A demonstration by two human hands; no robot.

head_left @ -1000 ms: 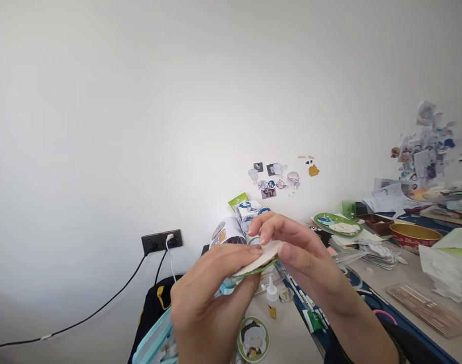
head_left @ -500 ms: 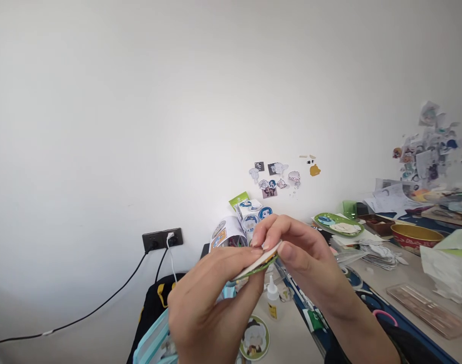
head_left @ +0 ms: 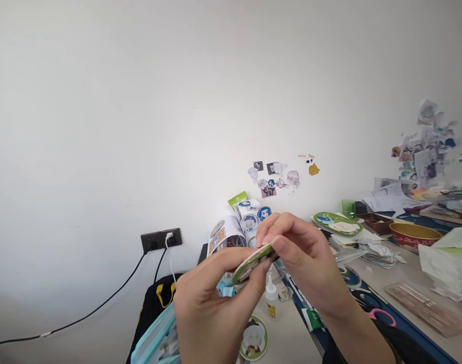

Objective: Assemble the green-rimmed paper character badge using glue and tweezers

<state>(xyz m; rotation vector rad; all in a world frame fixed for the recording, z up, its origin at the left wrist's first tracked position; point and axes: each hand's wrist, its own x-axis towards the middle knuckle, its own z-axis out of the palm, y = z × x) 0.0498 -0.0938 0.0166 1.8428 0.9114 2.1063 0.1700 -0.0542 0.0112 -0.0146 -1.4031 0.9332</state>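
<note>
Between my hands, a thin round badge-like disc (head_left: pixel 249 266) with a green rim is held tilted, its printed face partly turned toward me. My left hand (head_left: pixel 219 298) pinches its left side, thumb below and fingers above. At the upper right edge, my right hand (head_left: pixel 305 258) grips it between thumb and fingertips. Below the hands, a similar round piece (head_left: pixel 254 337) with a green border and a white-haired cartoon figure lies on the table. A small white dropper bottle (head_left: pixel 271 299) with a yellow label stands just behind it.
A light-blue pouch (head_left: pixel 155 336) and a black bag (head_left: pixel 149 306) are at lower left. To the right are pink-handled scissors (head_left: pixel 382 317), a clear flat case (head_left: pixel 426 307), a red-and-gold bowl (head_left: pixel 413 237), a green tray (head_left: pixel 339 226) and crumpled white paper (head_left: pixel 449 268).
The disc has been tipped so more of its printed face and green rim shows. My left hand has shifted slightly right, and both hands still hold the disc.
</note>
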